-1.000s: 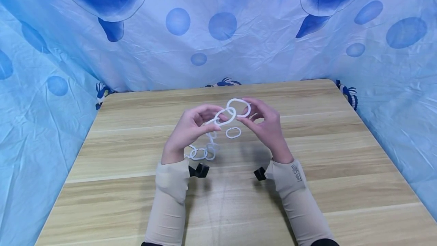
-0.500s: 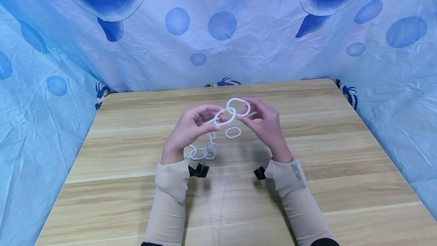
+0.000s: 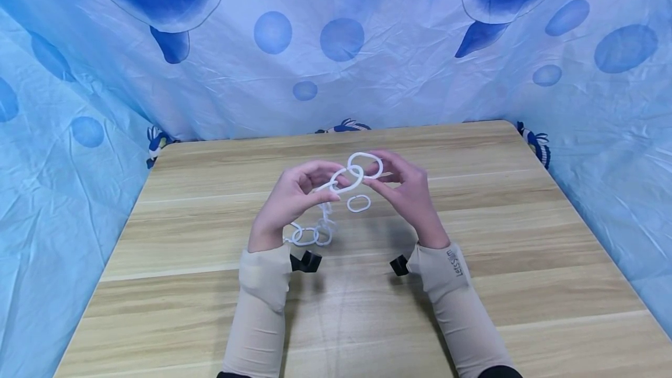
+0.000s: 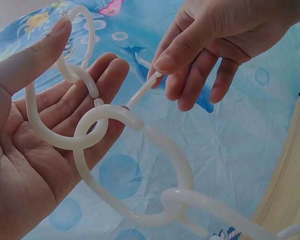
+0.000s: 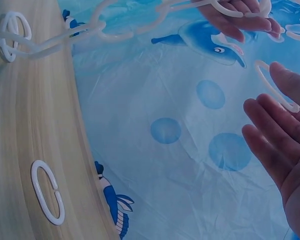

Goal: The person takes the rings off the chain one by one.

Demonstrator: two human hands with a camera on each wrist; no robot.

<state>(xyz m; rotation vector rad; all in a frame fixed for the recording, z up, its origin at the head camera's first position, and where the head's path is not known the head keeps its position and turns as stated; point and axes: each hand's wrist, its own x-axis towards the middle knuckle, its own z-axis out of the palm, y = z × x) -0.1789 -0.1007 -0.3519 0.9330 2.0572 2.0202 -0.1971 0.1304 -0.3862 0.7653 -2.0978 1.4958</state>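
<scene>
My left hand [image 3: 286, 194] grips a white plastic chain near its raised end, a rounded link [image 4: 42, 131] lying between thumb and fingers across the palm. From there the chain runs down to the table, where several joined links [image 3: 305, 244] lie partly behind the hand. My right hand [image 3: 406, 188] pinches a white link [image 4: 142, 92] between thumb and finger, seen almost edge-on in the left wrist view. In the head view the white links between my hands overlap. One loose oval link [image 5: 36, 187] with a small gap in its side lies on the table below the hands.
Under my forearms spreads a wood-grain table [image 3: 525, 284]. A blue curtain [image 3: 399, 86] printed with dolphins and bubbles rises behind the table and at both sides. Black camera mounts [image 3: 310, 262] jut inward from both wrists.
My right hand has shifted slightly left, bringing the right-hand link in the head view a little further over the chain's end. The left hand stays put. The loose link has not moved.
</scene>
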